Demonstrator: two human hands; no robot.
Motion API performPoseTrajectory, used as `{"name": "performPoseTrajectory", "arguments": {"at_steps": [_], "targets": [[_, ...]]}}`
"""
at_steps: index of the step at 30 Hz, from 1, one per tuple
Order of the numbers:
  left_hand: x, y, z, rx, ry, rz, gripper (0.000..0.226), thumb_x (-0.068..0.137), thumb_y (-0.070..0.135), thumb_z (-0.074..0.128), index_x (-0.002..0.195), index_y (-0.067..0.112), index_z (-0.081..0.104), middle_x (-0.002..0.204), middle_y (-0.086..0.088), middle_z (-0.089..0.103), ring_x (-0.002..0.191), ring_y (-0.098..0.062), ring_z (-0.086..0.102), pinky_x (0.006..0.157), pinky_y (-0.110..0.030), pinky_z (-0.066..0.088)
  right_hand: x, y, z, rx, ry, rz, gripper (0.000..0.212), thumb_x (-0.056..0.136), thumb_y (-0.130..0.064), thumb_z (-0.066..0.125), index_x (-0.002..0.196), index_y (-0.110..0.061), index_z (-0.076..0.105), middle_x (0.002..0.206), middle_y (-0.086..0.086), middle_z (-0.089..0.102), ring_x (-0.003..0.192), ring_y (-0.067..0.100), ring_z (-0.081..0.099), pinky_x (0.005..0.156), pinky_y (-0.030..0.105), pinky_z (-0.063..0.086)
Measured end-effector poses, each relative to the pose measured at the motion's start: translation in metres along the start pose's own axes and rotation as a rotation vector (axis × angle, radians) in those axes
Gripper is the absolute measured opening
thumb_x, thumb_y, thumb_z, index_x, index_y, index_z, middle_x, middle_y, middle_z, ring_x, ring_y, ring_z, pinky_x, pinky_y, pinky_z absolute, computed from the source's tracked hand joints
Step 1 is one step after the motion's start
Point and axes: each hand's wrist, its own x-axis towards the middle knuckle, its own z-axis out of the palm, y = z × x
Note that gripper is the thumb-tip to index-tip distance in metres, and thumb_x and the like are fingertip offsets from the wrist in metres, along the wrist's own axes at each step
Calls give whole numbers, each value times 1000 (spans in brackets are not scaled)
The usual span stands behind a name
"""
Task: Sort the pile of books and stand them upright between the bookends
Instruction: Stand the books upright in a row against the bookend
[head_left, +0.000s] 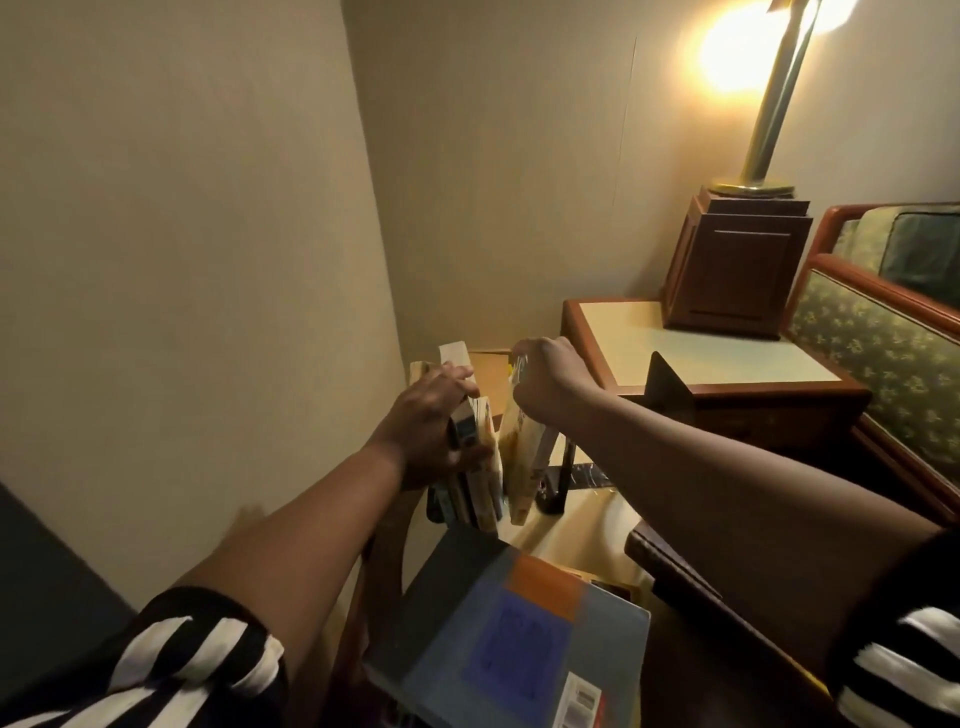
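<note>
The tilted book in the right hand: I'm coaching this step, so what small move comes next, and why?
Probably stand the tilted book upright against the upright row. The right hand grips its top, a gap separates it from that row, which the left hand steadies, and a bookend stands just right.

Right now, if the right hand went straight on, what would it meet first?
Likely the upright books held by the left hand; the right hand, gripping a cream book, points left toward them. Depth unclear.
</note>
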Motion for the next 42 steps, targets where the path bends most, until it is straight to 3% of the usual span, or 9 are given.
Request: {"name": "performPoseTrajectory", "arguments": {"at_steps": [5, 11, 14, 20, 23, 28, 34, 41, 42], "targets": [[-1, -6, 2, -17, -9, -28, 85, 75, 75, 58, 136, 17, 49, 152, -5, 41, 146, -25, 29, 117, -47, 30, 20, -6, 29, -8, -47, 70, 46, 80, 3, 62, 124, -8, 62, 124, 14, 55, 97, 25, 56, 74, 26, 48], [-1, -8, 3, -7, 12, -16, 81, 80, 57, 71, 142, 10, 47, 153, -7, 41, 147, -25, 28, 120, -44, 26, 31, -11, 50, 97, -40, 114, 54, 81, 0, 62, 133, -14, 58, 135, 12, 53, 112, 27, 57, 90, 37, 56], [-1, -8, 4, -21, 24, -26, 82, 81, 59, 67, 144, 11, 44, 153, -7, 41, 147, -25, 27, 121, -43, 24, 31, -15, 55, 174, -6, 128, 54, 86, -16, 66, 138, -20, 52, 129, 10, 59, 107, 27, 61, 84, 43, 59], [-4, -6, 3, -13, 19, -45, 75, 82, 59, 64, 145, 25, 43, 156, 2, 37, 149, -17, 22, 120, -44, 25, 12, 5, 72, 696, -111, 289, 35, 101, -36, 45, 124, -12, 56, 106, 9, 64, 96, 27, 65, 82, 52, 57], [-4, -7, 2, -11, 28, -41, 63, 81, 59, 64, 135, 29, 50, 155, 4, 37, 149, -18, 22, 119, -47, 28, -4, 26, 90, 825, -288, 402, 45, 106, -43, 33, 134, -11, 48, 103, 3, 59, 93, 16, 59, 72, 34, 52], [1, -1, 7, -41, 52, -32, 50, 78, 55, 68, 120, 31, 55, 153, 4, 40, 148, -20, 25, 118, -47, 29, 7, 69, 139, 936, -417, 455, 80, 89, -77, 31, 146, -21, 37, 133, 12, 56, 124, 33, 54, 104, 55, 45], [4, -2, 9, -27, 36, -31, 51, 78, 55, 69, 121, 32, 53, 153, 5, 40, 147, -19, 26, 117, -46, 30, 7, 68, 143, 983, -463, 385, 65, 101, -61, 22, 149, -18, 33, 135, 12, 55, 120, 27, 55, 82, 36, 50], [10, -8, -11, -143, -108, -70, 71, 73, 60, 73, 134, 37, 46, 152, 9, 35, 144, -18, 23, 114, -52, 32, 11, 66, 163, 1021, -457, 340, 111, 64, -95, 44, 140, -14, 45, 125, 0, 65, 111, 11, 59, 89, 36, 48], [13, -8, -15, -156, -146, -79, 74, 72, 62, 73, 136, 39, 44, 152, 10, 35, 144, -17, 23, 114, -52, 32, 12, 63, 162, 1029, -471, 343, 104, 68, -94, 43, 135, -14, 47, 119, -2, 66, 106, 9, 60, 84, 32, 47]]}}
